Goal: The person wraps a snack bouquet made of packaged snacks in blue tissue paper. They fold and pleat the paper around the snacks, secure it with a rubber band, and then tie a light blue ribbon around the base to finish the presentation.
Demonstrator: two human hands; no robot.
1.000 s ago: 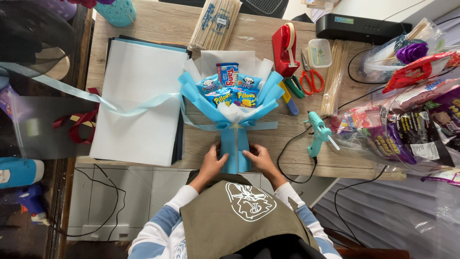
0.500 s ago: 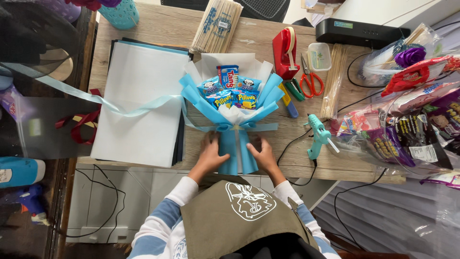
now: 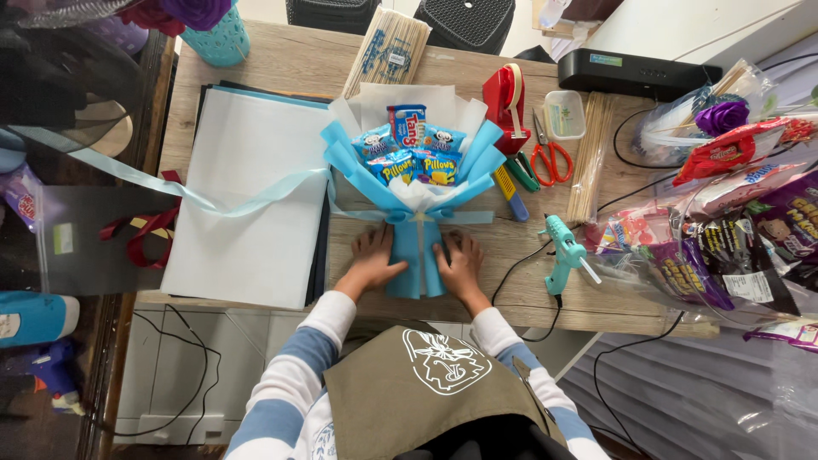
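Two flat palms pressed on either side of a blue paper stem, on a pale wooden table (image 3: 281,64). Beside it to the left, a stack of large white sheets (image 3: 247,196) over dark ones, smooth and matte. Centre of the table: snack bouquet (image 3: 413,183), fanned blue wrapping paper around white tissue, glossy little snack packets clustered at the top, a pale blue satin ribbon (image 3: 213,200) tied at the neck and trailing off leftwards. Lower down, the bouquet's narrow handle between both hands: left hand (image 3: 373,260) laid open against its left edge, right hand (image 3: 460,266) laid open against its right edge, fingers spread, neither closed around it. Off to the right, a heap of crinkly plastic snack bags (image 3: 724,230). Nearer, a turquoise glue gun (image 3: 564,255), then red-handled scissors (image 3: 550,158).
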